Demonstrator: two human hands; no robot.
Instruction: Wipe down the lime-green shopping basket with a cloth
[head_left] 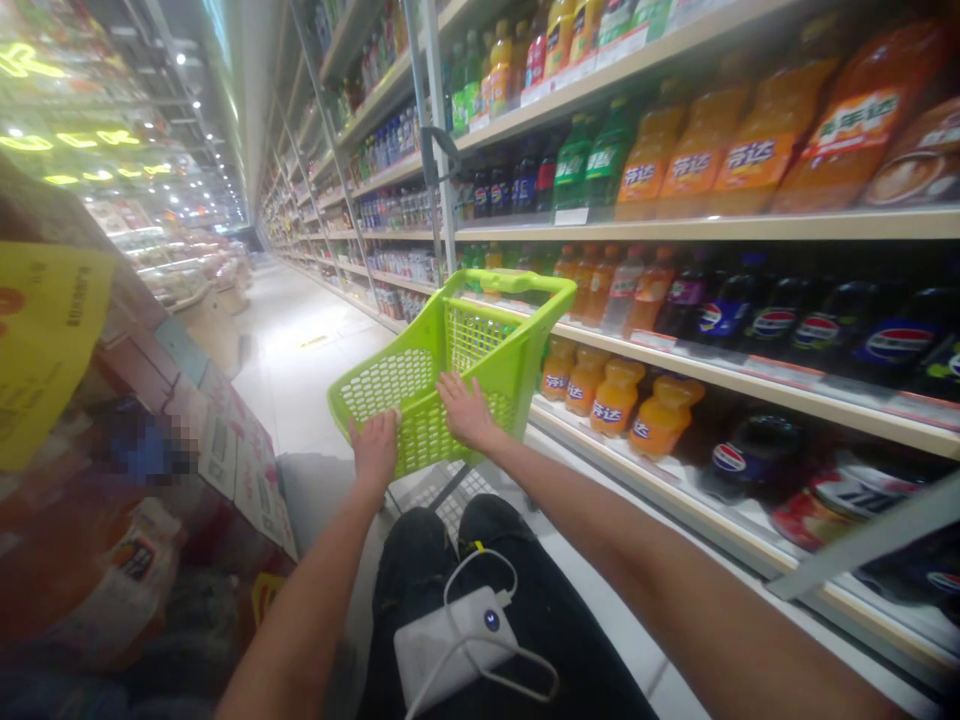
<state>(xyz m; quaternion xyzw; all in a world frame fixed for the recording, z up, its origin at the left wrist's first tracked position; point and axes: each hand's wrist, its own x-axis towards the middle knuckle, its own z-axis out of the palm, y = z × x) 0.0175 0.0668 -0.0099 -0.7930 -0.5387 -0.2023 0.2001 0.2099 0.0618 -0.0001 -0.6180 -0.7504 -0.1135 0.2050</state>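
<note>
A bright green plastic shopping cart (487,390) with perforated sides stands in front of my knees, its handle at the far end. My left hand (375,445) is closed over the near rim at the left corner. Farther right along the same rim, my right hand (466,412) has its fingers bent over the edge, thumb toward the right. The visible part of the basket shows no goods. On my lap lies a white power bank (435,650) with a white cable (517,650) looped over it.
Shelves (705,230) of bottled drinks run along the right, with orange soda bottles (664,415) low beside the cart. At left stand stacked cartons (240,480) and a yellow sign (45,350). A white tiled aisle (292,300) stretches ahead.
</note>
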